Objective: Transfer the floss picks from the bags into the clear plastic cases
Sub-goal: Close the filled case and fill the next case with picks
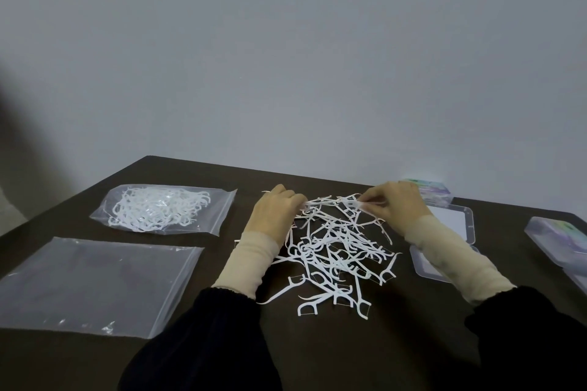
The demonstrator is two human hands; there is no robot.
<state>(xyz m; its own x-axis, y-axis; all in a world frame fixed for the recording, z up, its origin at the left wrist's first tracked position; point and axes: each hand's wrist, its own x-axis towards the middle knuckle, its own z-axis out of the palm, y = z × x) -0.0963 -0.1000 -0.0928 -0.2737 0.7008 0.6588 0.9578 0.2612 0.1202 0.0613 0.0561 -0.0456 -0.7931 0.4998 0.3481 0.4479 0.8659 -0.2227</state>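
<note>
A loose pile of white floss picks (pixel 336 251) lies spread on the dark table (pixel 317 352) in front of me. My left hand (pixel 274 216) curls over the pile's far left edge, its fingertips gripping a few picks. My right hand (pixel 397 205) pinches picks at the pile's far right corner. A full clear bag of floss picks (pixel 160 209) lies at the back left. An empty flat clear bag (pixel 92 282) lies nearer on the left. An open clear plastic case (pixel 457 216) sits just right of my right wrist, its other half (pixel 425 267) partly under my forearm.
Closed clear cases with coloured labels lie at the right: one behind my right hand (pixel 435 192), another near the table's right edge (pixel 559 238). A grey wall stands behind the table.
</note>
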